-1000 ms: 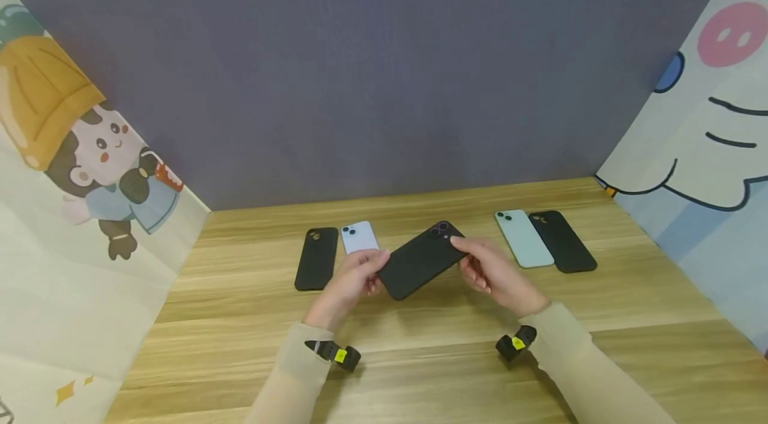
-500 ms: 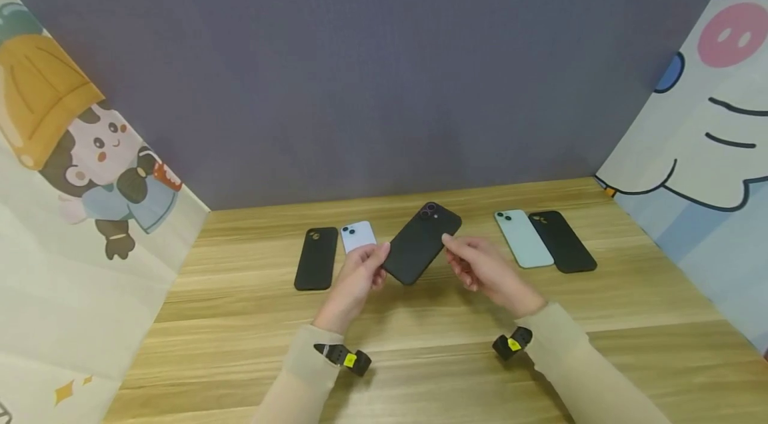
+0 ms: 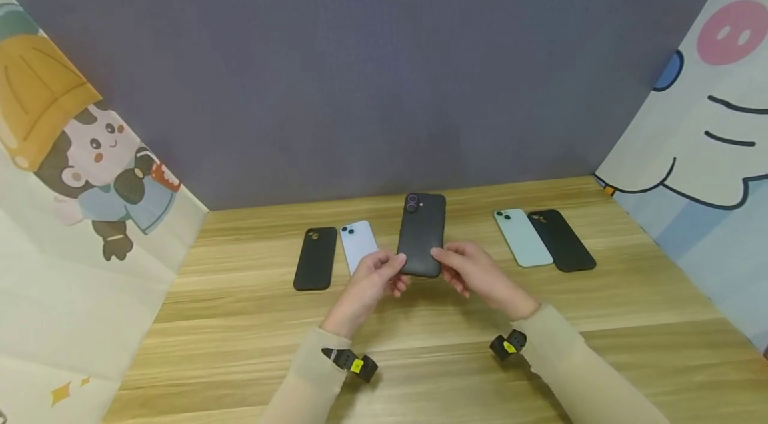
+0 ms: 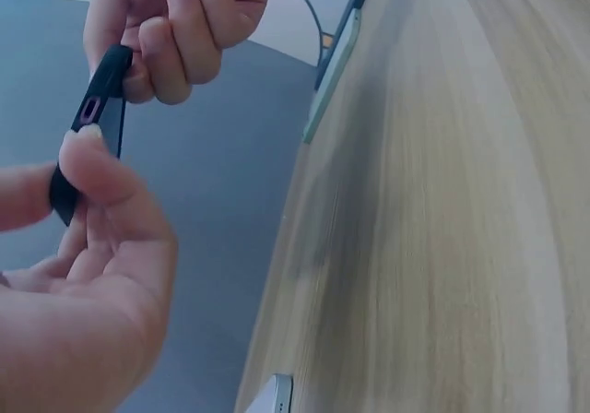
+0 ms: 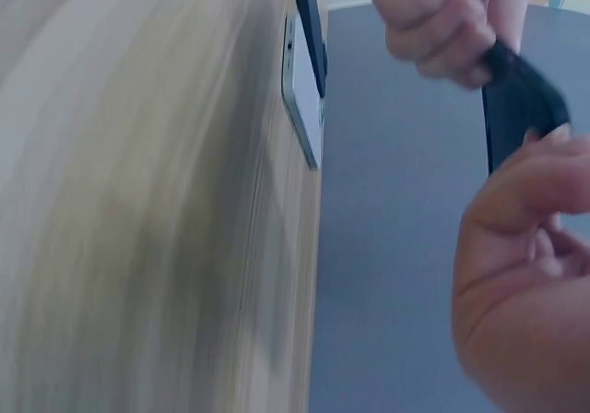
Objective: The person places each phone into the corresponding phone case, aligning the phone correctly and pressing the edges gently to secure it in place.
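A phone in a black case [image 3: 423, 234] stands nearly upright above the table in the head view, back towards me, its two camera lenses at the top left. My left hand [image 3: 373, 281] pinches its lower left corner, thumb on the back. At the lower right corner my right hand [image 3: 480, 275] holds it the same way. In the left wrist view the case's bottom edge shows a charging port [image 4: 89, 111] in an opening, with the left thumb right beside it. The right wrist view shows the right hand [image 5: 525, 275] gripping the near end of the case.
On the left of the wooden table [image 3: 420, 357] lie a black phone case [image 3: 315, 259] and a pale lilac phone [image 3: 359, 244]. On the right, a mint green phone [image 3: 523, 238] lies against another black case [image 3: 562, 241]. A grey panel [image 3: 384, 77] rises behind.
The cased phone has turned from slanted to nearly upright, camera end away from me. Both hands have come closer together, and the right hand's grip has slid down to the bottom corner.
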